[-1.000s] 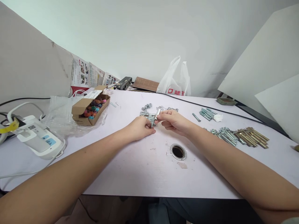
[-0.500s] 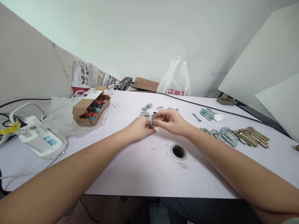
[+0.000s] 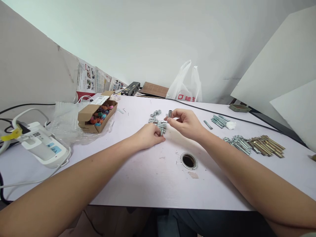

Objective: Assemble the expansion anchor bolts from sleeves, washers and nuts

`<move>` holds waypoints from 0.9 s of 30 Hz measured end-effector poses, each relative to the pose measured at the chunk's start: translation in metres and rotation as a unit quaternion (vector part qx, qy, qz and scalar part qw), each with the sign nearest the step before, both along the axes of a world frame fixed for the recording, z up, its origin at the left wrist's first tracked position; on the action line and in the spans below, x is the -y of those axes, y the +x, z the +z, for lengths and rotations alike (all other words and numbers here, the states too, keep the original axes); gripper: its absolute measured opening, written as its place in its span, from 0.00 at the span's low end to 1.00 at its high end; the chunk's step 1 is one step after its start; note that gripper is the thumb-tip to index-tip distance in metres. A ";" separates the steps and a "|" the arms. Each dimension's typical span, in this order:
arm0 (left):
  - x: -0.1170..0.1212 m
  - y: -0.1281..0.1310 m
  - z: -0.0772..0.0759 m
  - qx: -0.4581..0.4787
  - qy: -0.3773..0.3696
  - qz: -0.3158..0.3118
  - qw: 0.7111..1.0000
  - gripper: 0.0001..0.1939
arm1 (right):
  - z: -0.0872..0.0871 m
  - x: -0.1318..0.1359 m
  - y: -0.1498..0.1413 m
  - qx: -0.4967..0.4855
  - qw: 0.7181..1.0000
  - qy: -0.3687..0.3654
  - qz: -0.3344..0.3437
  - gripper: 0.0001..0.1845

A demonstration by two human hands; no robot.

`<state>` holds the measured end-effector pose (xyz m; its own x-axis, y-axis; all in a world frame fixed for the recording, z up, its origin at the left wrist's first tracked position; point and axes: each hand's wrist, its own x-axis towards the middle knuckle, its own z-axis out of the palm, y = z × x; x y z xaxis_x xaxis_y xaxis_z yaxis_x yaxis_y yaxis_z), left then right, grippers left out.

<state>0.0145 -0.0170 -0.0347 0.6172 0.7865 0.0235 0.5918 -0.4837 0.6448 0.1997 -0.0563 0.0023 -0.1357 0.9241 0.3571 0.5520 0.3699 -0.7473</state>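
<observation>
My left hand [image 3: 148, 136] rests on the table, its thumb and fingers closed on a small silver bolt [image 3: 161, 132] that stands about upright. Between thumb and fingertips of my right hand [image 3: 185, 122] is a short silver metal sleeve [image 3: 170, 114], raised and apart from the bolt. Just behind my left hand lie several silver sleeves [image 3: 161, 122], with a cluster of nuts [image 3: 156, 114] beyond them. The small rings seen earlier are mostly hidden by my right hand.
To the right lie loose bolts [image 3: 218, 121], silver bolt assemblies [image 3: 239, 144] and brass-coloured ones [image 3: 268, 145]. A cardboard box [image 3: 89, 113] of colourful pieces and a white power strip [image 3: 41, 148] are left. A round hole [image 3: 189, 160] opens in the tabletop [image 3: 153, 184].
My right hand brought the sleeve down to the bolt at my left hand, then moved it up and to the right. My left hand has stayed in place.
</observation>
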 end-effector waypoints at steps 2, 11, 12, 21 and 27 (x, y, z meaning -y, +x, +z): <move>0.000 0.000 0.000 -0.007 -0.003 0.004 1.000 0.16 | 0.005 -0.001 0.006 -0.017 0.999 -0.023 0.020 0.10; 0.002 0.001 0.004 -0.013 -0.003 0.010 1.000 0.17 | 0.017 0.001 0.025 0.087 0.987 -0.068 0.114 0.10; 0.002 0.001 0.004 -0.012 -0.001 0.008 1.000 0.17 | 0.016 0.001 0.024 0.087 0.987 -0.074 0.116 0.10; 0.001 0.002 0.001 -0.004 -0.003 0.016 1.000 0.17 | 0.009 0.000 0.009 0.056 0.993 -0.033 0.096 0.09; 0.000 0.002 -0.002 -0.005 0.002 -0.008 1.000 0.14 | 0.005 0.001 -0.005 0.073 0.993 0.018 0.088 0.09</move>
<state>0.0161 -0.0165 -0.0370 0.6303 0.7760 0.0213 0.5895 -0.4963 0.6373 0.1945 -0.0576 0.0073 -0.3459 0.8687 0.3546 0.5777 0.4950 -0.6491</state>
